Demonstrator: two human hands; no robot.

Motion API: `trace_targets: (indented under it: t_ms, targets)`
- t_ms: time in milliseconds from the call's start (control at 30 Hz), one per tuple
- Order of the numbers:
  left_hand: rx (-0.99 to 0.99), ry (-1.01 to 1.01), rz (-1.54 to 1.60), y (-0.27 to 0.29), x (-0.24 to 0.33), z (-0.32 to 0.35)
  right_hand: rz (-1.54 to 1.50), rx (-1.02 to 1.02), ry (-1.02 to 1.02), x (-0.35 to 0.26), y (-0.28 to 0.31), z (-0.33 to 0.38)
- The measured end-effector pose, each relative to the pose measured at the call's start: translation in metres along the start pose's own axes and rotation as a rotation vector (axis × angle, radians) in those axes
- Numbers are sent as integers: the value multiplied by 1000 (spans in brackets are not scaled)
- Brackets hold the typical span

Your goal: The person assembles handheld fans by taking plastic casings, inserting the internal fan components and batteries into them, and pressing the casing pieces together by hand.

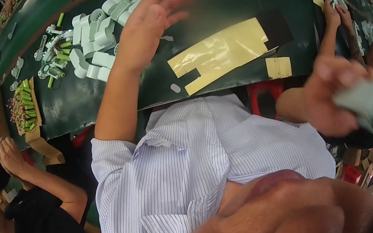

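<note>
My left hand (143, 37) is raised above the green table, fingers stretched out and apart, with nothing in it. Just left of that forearm lies a pile of pale mint plastic housings (97, 37), some with round grilles. Off to my right side, my right hand (329, 100) is closed round a pale mint plastic part (366, 101). Motion smears both, so the part's exact kind cannot be made out; a brighter green patch shows on it. A yellow sheet (223, 56) with notched edges lies on the table in front of me, overlapping a black sheet (282, 26).
Left of the housings are wired parts with green cylinders (55, 54). A cardboard box (35, 100) of green cylinders stands at the table's left. A small yellow piece (279, 67) lies near the front edge, above a red stool (264, 96). Co-workers' hands (9, 156) flank me on both sides.
</note>
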State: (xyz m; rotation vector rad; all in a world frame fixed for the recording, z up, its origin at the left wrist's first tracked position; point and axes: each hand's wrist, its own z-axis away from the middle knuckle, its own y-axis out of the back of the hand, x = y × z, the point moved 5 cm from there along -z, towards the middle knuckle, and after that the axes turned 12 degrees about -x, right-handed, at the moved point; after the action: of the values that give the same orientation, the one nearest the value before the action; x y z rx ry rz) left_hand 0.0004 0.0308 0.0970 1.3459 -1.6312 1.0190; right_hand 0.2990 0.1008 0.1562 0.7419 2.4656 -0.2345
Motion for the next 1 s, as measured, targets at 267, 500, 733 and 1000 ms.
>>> trace_targets:
  t_ms: [267,500,733,1000]
  targets:
    - [26,202,-25,18,-39,11,340,-88,321,-22,-17,-55]
    - [46,255,31,26,-60,7,359,-64,105,25,-10,-71]
    - [214,291,-57,23,-80,22,947,-182,-520,261,59,-147]
    - [-14,296,-586,-1,-100,16,1329,-99,-1053,437,181,-145]
